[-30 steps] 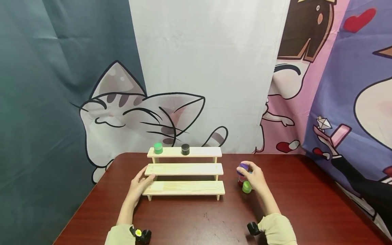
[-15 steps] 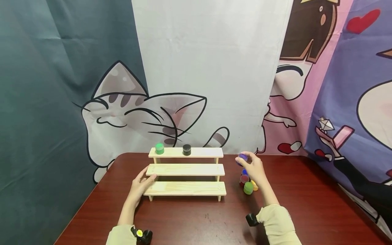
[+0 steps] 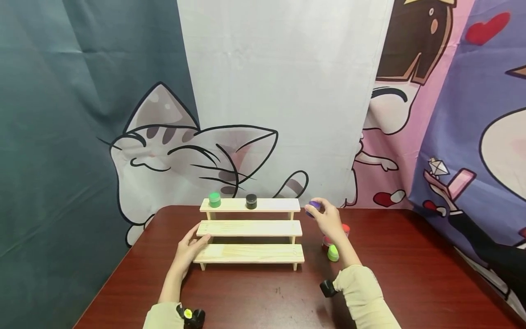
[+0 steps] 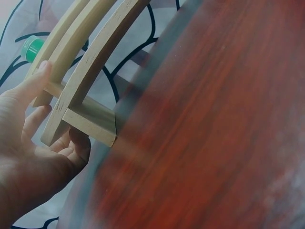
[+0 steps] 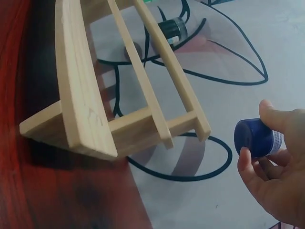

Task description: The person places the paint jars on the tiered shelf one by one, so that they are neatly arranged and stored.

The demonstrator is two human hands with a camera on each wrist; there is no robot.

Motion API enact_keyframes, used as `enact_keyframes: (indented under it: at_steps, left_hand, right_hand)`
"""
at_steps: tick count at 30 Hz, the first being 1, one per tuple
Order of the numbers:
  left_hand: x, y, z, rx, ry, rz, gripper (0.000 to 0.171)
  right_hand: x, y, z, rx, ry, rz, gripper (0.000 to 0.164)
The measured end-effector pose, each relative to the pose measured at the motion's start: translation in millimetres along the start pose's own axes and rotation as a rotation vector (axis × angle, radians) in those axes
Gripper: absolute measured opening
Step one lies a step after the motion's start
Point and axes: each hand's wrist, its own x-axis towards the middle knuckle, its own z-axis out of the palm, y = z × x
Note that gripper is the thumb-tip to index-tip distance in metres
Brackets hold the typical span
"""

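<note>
While the left hand [image 3: 188, 251] stays on the wooden rack [image 3: 249, 227], the right hand [image 3: 328, 220] has shifted leftward over the last second, taking the purple jar [image 5: 252, 137] from above the jars grouped on the table [image 3: 283, 292] to a place just off the rack's back right corner. Reading the head view as a clock face centred on the rack, with twelve at the back, the held jar is now at about two o'clock, raised and apart from the wood. The thumb and fingers of the right hand pinch it by its sides; the left hand grips the rack's end at about eight o'clock, and the rack looks as steady as it was. On the top tier, the green jar [image 3: 214, 199] at eleven and the black jar [image 3: 251, 201] at twelve have kept their places. Around three o'clock, the red-lidded jar [image 3: 346, 229], dark red jar [image 3: 326, 243] and light green jar [image 3: 333, 253] remain on the table, partly hidden by the arm. For the work in hand, I judge this as mid-carry: the purple jar has left the group but is not yet on any tier.
</note>
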Motion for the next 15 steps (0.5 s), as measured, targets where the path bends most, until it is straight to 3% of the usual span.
enact_keyframes:
  at_steps: [15]
  left_hand:
    - [2.1,-1.5,1.4,-0.011,0.008,0.014,0.068]
  right_hand:
    - [10.4,-10.9,19.0,-0.008,-0.022,-0.047,0.034]
